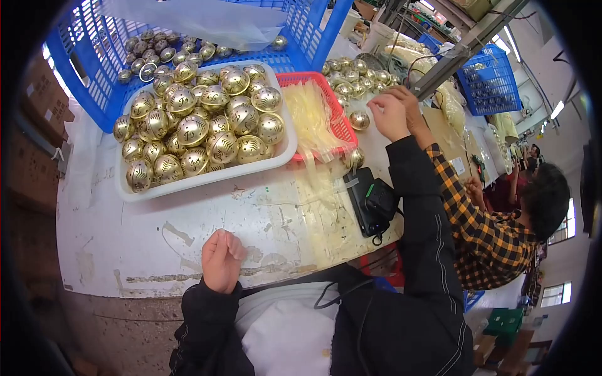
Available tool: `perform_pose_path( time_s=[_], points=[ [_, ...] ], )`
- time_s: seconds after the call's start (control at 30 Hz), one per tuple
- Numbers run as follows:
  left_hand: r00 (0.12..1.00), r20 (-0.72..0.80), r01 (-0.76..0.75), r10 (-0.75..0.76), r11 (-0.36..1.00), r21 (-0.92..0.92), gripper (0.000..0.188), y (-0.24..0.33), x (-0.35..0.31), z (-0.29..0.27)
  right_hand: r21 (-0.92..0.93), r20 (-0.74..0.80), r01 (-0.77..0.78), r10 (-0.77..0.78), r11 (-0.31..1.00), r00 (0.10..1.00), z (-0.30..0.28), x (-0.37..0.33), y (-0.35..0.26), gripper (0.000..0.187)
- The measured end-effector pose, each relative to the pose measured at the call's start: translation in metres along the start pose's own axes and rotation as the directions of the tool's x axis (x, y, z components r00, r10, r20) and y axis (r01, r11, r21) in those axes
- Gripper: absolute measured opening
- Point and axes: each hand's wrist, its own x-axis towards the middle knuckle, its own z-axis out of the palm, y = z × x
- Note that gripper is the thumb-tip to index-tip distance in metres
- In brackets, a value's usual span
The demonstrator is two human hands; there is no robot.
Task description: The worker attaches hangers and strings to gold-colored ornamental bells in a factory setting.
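Note:
My left hand [222,261] is held over the front of the table, its fingers curled inward. Whether anything is between them is hidden. My right hand [389,118] reaches far out to the right, fingers pinched together near a single gold bell [359,120]. I cannot make out anything in the pinch. Just behind it is a co-worker's hand [415,113] with a checkered sleeve. Gold jingle bells [192,130] with cut patterns fill a white tray [207,189] ahead of me. Beside it, a red basket [346,143] holds pale yellowish plastic strips [307,116].
A blue crate [94,103] behind the tray holds darker bells and a plastic sheet. More gold bells [351,75] lie at the far right. A black device [370,197] sits near the table's front right. A metal post [467,50] slants above; a co-worker [495,232] sits at my right.

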Motion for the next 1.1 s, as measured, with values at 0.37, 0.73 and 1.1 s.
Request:
perform_pose_path(
  time_s=[0.37, 0.73, 1.1],
  points=[
    [0.999, -0.028, -0.02, 0.021, 1.0, 0.022, 0.027, -0.001, 0.001, 0.005, 0.106, 0.746, -0.356, 0.162, 0.928, 0.646, -0.038, -0.059, -0.038, 0.057],
    [0.997, -0.048, -0.052, 0.057, 0.994, 0.101, 0.028, -0.004, 0.001, 0.007, 0.268, 0.479, -0.227, 0.075, 0.936, 0.874, -0.054, -0.067, -0.016, 0.061],
    [0.991, -0.087, -0.093, 0.106, 0.985, 0.143, 0.028, -0.006, 0.007, 0.007, 0.284, 0.594, -0.397, 0.165, 0.873, 0.787, -0.037, -0.068, 0.007, 0.062]
  ],
)
